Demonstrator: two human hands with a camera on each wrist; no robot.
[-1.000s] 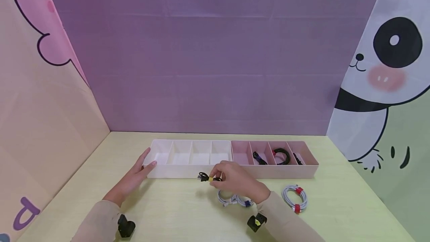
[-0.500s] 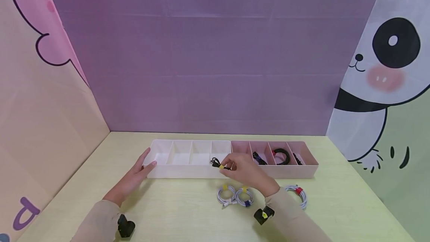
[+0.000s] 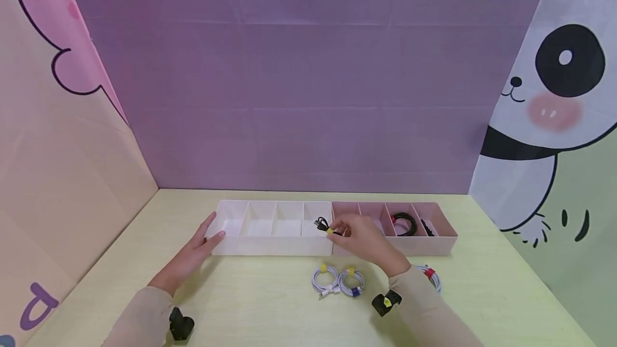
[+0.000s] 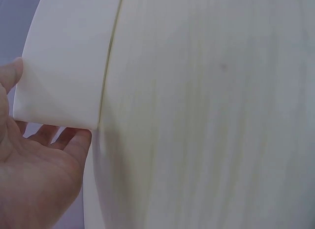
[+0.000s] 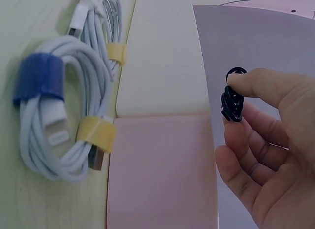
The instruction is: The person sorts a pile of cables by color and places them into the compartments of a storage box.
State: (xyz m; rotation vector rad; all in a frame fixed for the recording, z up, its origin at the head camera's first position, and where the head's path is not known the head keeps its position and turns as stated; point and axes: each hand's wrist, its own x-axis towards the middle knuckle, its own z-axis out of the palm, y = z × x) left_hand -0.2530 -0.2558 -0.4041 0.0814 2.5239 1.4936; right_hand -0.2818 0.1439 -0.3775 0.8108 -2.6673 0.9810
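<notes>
Left hand (image 3: 192,255): spread, touching end of white box (image 3: 272,246).
Right hand (image 3: 363,239): pinching black cable (image 3: 322,224) between thumb and fingertips.
Bench (image 3: 260,299): bearing three white coils (image 5: 96,81).

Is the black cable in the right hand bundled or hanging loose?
Bundled. The head view shows a yellow tie on the black cable, and the right wrist view shows its loops gathered in the right hand.
</notes>
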